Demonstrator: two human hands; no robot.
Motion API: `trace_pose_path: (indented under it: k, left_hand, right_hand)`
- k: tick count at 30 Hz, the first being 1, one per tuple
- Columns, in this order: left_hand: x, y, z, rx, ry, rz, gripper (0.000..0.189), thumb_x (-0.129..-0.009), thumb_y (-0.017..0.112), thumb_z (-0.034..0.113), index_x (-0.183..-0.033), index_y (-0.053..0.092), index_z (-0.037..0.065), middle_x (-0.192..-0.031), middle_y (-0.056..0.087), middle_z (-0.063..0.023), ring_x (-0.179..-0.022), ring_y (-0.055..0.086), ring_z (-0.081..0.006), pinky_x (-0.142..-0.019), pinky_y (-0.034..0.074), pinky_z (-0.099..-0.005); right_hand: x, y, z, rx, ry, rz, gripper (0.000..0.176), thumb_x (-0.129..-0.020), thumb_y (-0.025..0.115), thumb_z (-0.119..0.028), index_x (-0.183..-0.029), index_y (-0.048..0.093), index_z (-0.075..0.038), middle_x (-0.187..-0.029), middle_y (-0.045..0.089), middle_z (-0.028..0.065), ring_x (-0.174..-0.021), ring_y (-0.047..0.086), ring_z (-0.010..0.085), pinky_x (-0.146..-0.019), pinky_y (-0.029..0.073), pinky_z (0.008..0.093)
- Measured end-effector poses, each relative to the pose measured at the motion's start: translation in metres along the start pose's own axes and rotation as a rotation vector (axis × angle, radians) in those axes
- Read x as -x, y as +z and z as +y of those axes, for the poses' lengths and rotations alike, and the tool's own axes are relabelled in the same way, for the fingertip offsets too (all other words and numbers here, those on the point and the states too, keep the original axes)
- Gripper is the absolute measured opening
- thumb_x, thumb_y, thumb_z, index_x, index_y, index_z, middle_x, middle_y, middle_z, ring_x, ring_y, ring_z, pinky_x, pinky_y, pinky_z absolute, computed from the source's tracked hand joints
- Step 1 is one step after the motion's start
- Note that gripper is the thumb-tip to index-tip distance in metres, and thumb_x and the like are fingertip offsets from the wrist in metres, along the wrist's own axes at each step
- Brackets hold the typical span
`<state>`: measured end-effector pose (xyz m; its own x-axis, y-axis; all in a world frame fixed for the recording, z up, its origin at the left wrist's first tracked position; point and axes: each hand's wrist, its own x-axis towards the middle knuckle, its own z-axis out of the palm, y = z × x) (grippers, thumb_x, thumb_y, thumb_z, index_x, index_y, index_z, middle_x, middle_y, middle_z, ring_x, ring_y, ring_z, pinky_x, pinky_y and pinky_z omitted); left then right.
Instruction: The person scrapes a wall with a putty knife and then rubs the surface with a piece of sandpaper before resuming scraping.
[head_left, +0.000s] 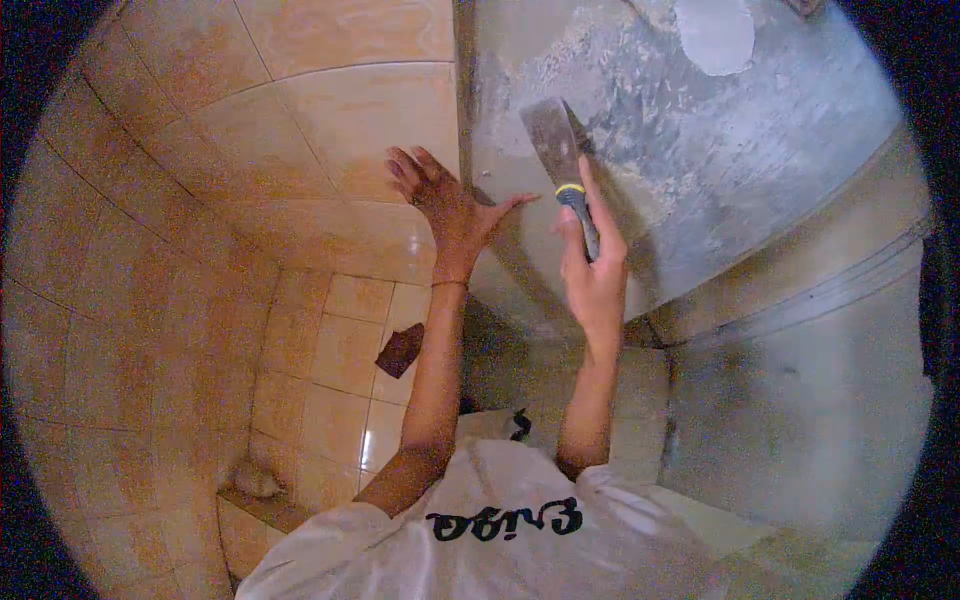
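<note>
A putty knife point(552, 140) with a broad, smeared metal blade, a yellow ring and a dark handle is in my right hand point(600, 262). My fingers wrap the handle, and the index finger stretches up along it toward the blade. The blade lies over the patchy grey wall point(690, 150), with its shadow beside it. To the left, my left hand point(452, 212) is open with its fingers spread. Its fingers are over the orange-beige tiles point(350, 130), while the thumb points across the edge toward the grey surface.
A rounded white patch point(716, 35) shows at the top of the grey wall. Below, a dark brown piece point(401, 350) lies on the tiled floor point(340, 345). A pale lump point(257, 478) sits on a ledge at the lower left.
</note>
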<state>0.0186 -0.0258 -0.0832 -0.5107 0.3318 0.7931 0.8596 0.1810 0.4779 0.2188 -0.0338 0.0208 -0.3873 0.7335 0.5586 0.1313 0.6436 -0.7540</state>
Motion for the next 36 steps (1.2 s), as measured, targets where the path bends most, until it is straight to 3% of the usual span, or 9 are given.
trace_pose_path:
  k: [1, 3, 6, 10, 12, 19, 22, 27, 36]
  left_hand:
    - [0.001, 0.0, -0.002, 0.004, -0.002, -0.007, 0.168, -0.053, 0.077, 0.088, -0.16, -0.019, 0.0, -0.164, -0.02, -0.0353, -0.153, -0.019, -0.0522, -0.119, -0.008, -0.0694]
    - [0.001, 0.002, -0.003, -0.003, 0.005, 0.003, 0.168, -0.053, 0.076, 0.088, -0.16, -0.018, -0.001, -0.164, -0.02, -0.0355, -0.153, -0.019, -0.0521, -0.119, -0.008, -0.0692]
    - [0.0, 0.002, -0.002, -0.027, 0.005, 0.006, 0.167, -0.053, 0.076, 0.088, -0.16, -0.016, -0.001, -0.164, -0.018, -0.0356, -0.153, -0.019, -0.0516, -0.12, -0.007, -0.0686]
    - [0.001, 0.005, -0.006, -0.034, 0.067, 0.048, 0.166, -0.055, 0.075, 0.089, -0.161, -0.014, -0.002, -0.165, -0.018, -0.0355, -0.153, -0.019, -0.0511, -0.12, -0.008, -0.0679]
    - [0.003, 0.005, -0.004, -0.031, 0.049, 0.043, 0.166, -0.055, 0.074, 0.089, -0.161, -0.014, -0.002, -0.165, -0.018, -0.0355, -0.153, -0.019, -0.051, -0.12, -0.009, -0.0679]
    - [0.0, 0.003, -0.005, -0.018, 0.067, 0.059, 0.165, -0.054, 0.074, 0.089, -0.161, -0.012, -0.003, -0.165, -0.017, -0.0354, -0.152, -0.021, -0.0514, -0.12, -0.01, -0.0677]
    - [-0.001, 0.003, -0.003, -0.004, 0.047, 0.054, 0.166, -0.053, 0.074, 0.09, -0.161, -0.011, -0.004, -0.165, -0.017, -0.0354, -0.152, -0.02, -0.0523, -0.119, -0.009, -0.0685]
    - [-0.001, 0.005, -0.004, -0.036, 0.061, 0.073, 0.168, -0.051, 0.075, 0.09, -0.16, -0.012, -0.004, -0.165, -0.017, -0.0348, -0.152, -0.019, -0.0525, -0.119, -0.009, -0.0693]
    - [0.001, 0.007, -0.002, -0.022, 0.036, 0.054, 0.169, -0.051, 0.076, 0.09, -0.16, -0.015, -0.002, -0.166, -0.019, -0.0326, -0.153, -0.02, -0.0508, -0.12, -0.009, -0.0685]
  right_hand:
    - [-0.001, -0.001, 0.001, 0.002, 0.007, -0.004, 0.052, -0.107, 0.055, -0.024, -0.156, 0.045, -0.01, -0.13, 0.069, 0.0162, -0.092, 0.073, 0.0305, -0.084, 0.055, 0.0382]
    - [-0.003, -0.006, 0.0, 0.141, -0.217, 0.025, 0.05, -0.106, 0.055, -0.021, -0.155, 0.048, -0.013, -0.135, 0.065, 0.0227, -0.11, 0.07, 0.0431, -0.096, 0.053, 0.044]
    - [-0.005, -0.016, 0.005, 0.24, -0.181, -0.096, 0.05, -0.103, 0.059, -0.02, -0.153, 0.051, -0.021, -0.127, 0.069, 0.023, -0.109, 0.069, 0.0443, -0.093, 0.055, 0.0446]
    - [-0.018, -0.035, 0.012, 0.384, -0.211, -0.106, 0.052, -0.1, 0.064, -0.018, -0.15, 0.054, -0.029, -0.118, 0.072, 0.0221, -0.105, 0.07, 0.0432, -0.087, 0.058, 0.0451]
    - [-0.025, -0.044, 0.012, 0.433, -0.268, -0.169, 0.05, -0.097, 0.068, -0.008, -0.145, 0.06, -0.018, -0.133, 0.068, 0.0167, -0.117, 0.069, 0.0339, -0.094, 0.055, 0.0414]
    - [-0.031, -0.044, 0.015, 0.486, -0.347, -0.245, 0.057, -0.098, 0.066, -0.01, -0.151, 0.053, -0.028, -0.131, 0.069, 0.0146, -0.114, 0.069, 0.0351, -0.09, 0.057, 0.0428]
    - [-0.029, -0.041, 0.015, 0.586, -0.305, -0.308, 0.056, -0.099, 0.065, -0.012, -0.151, 0.052, -0.029, -0.125, 0.071, 0.0152, -0.108, 0.071, 0.0367, -0.086, 0.058, 0.0431]
    - [-0.047, -0.046, 0.012, 0.598, -0.479, -0.317, 0.054, -0.101, 0.062, -0.016, -0.152, 0.051, -0.029, -0.114, 0.073, 0.0151, -0.094, 0.072, 0.0366, -0.077, 0.058, 0.0441]
    - [-0.058, -0.056, 0.019, 0.625, -0.496, -0.431, 0.056, -0.103, 0.059, -0.02, -0.156, 0.045, -0.03, -0.107, 0.073, 0.016, -0.095, 0.071, 0.0358, -0.083, 0.058, 0.0447]
